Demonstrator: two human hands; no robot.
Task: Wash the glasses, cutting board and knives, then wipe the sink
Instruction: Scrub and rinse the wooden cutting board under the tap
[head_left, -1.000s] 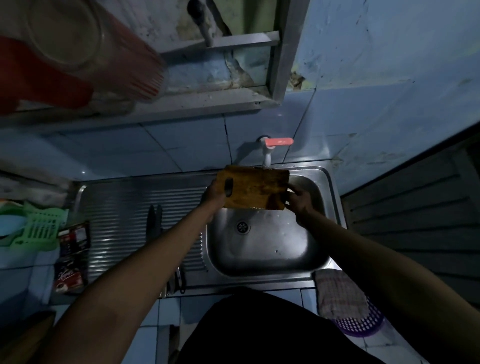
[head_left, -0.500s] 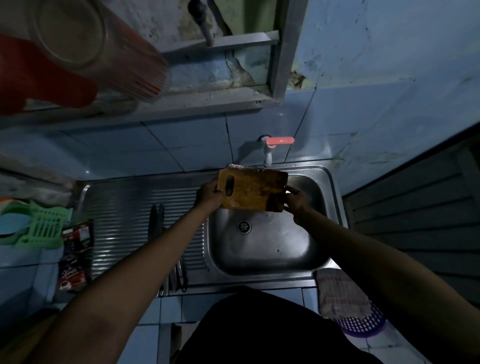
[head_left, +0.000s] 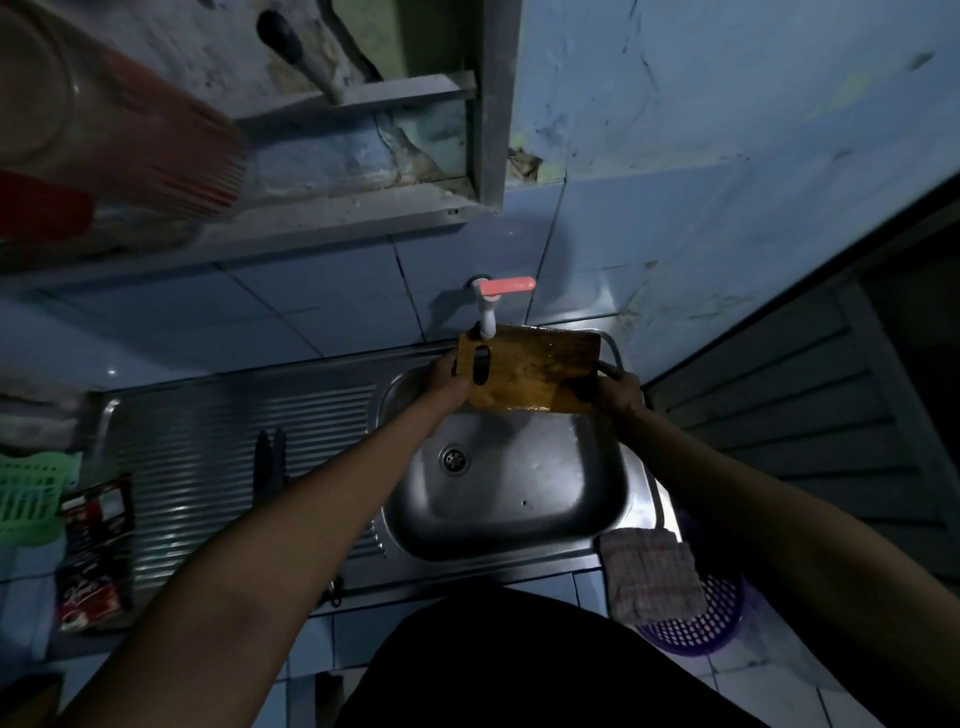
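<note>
Board (head_left: 535, 371) sits under the tap (head_left: 491, 306), over the sink (head_left: 511, 545), gripped endwise by left hand (head_left: 445, 382) and right hand (head_left: 615, 389) (knives (head_left: 270, 460) lie on the drainer, cloth (head_left: 652, 574) at the sink's corner).

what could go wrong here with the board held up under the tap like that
The wet cutting board is held only at its ends by the left hand and right hand; it could slip into the sink. Its top edge sits close to the tap and could knock it.
</note>
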